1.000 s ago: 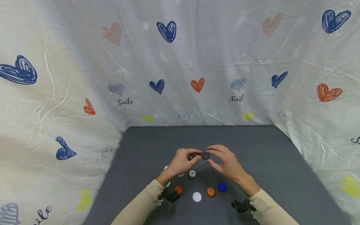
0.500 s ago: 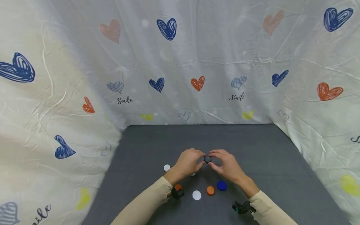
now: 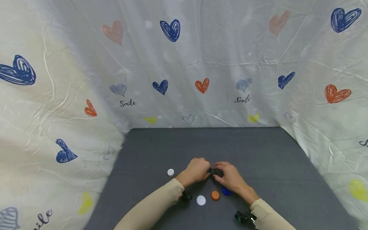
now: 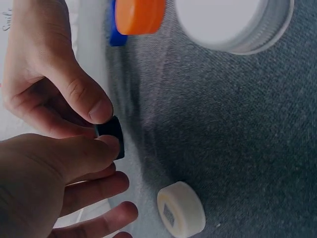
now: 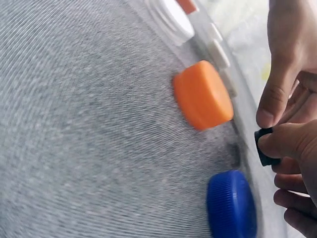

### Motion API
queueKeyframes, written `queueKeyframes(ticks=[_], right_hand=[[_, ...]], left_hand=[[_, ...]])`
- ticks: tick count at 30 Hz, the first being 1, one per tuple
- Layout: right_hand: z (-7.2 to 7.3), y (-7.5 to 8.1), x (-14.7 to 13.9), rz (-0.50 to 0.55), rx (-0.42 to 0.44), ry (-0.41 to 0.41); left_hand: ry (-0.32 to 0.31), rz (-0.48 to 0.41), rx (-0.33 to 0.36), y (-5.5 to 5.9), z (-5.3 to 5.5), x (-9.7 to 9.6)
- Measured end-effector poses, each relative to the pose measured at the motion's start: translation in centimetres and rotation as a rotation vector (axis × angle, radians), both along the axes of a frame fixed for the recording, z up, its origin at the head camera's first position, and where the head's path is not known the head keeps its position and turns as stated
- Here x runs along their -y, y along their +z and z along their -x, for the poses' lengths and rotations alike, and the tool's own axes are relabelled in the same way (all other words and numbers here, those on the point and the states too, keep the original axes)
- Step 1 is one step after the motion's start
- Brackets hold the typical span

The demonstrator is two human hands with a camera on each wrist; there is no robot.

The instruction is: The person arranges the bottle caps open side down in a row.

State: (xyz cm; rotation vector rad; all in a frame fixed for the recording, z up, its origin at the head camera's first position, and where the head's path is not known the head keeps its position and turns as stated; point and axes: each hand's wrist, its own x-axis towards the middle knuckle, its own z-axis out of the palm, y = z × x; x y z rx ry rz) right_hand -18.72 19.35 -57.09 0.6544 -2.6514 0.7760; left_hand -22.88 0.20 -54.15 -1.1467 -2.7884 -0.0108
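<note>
Between both hands, a little above the grey tabletop, is a small black bottle cap (image 5: 266, 157). My left hand (image 3: 197, 170) pinches it from the left side, and my right hand (image 3: 231, 176) pinches it from the right. In the left wrist view, both thumbs lie on the black cap (image 4: 113, 127), close together. A dark patch beside it in the head view is too small to make out. An orange cap (image 3: 215, 195) and a blue cap (image 3: 226, 191) lie below my right hand, which partly covers the blue one.
A white cap (image 3: 201, 200) lies in front of the hands, and a smaller white cap (image 3: 171, 172) sits to the left. A cream cap (image 4: 182, 210) with a grey square shows near my left fingers. Behind the grey tabletop (image 3: 258, 147) hangs a heart-printed curtain (image 3: 184, 64).
Both hands have come down nearer the table with the black cap. The left hand moved right, meeting the right hand at the cap, and its arm now covers several caps.
</note>
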Motion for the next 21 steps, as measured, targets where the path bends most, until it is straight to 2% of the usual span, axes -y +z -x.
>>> queueKeyframes(ticks=[6,10,13,17,21], right_hand=[[-0.1,-0.8,0.2,-0.053,0.078,-0.011],[0.0,-1.0,0.4,-0.06,0.072,-0.009],[0.0,-0.9,0.3,-0.064,0.062,-0.008],[0.0,-0.1,-0.2,-0.087,0.067,-0.014],[0.2,1.6,-1.5,-0.116,0.033,-0.039]], left_hand=[[0.015,0.09,-0.005,-0.7,-0.3,-0.4],[0.03,0.119,-0.02,-0.7,-0.5,-0.6],[0.04,0.108,-0.013,-0.6,-0.5,-0.4],[0.061,0.052,0.005,0.5,-0.4,0.8],[0.112,-0.031,-0.024,2.7,-0.1,3.6]])
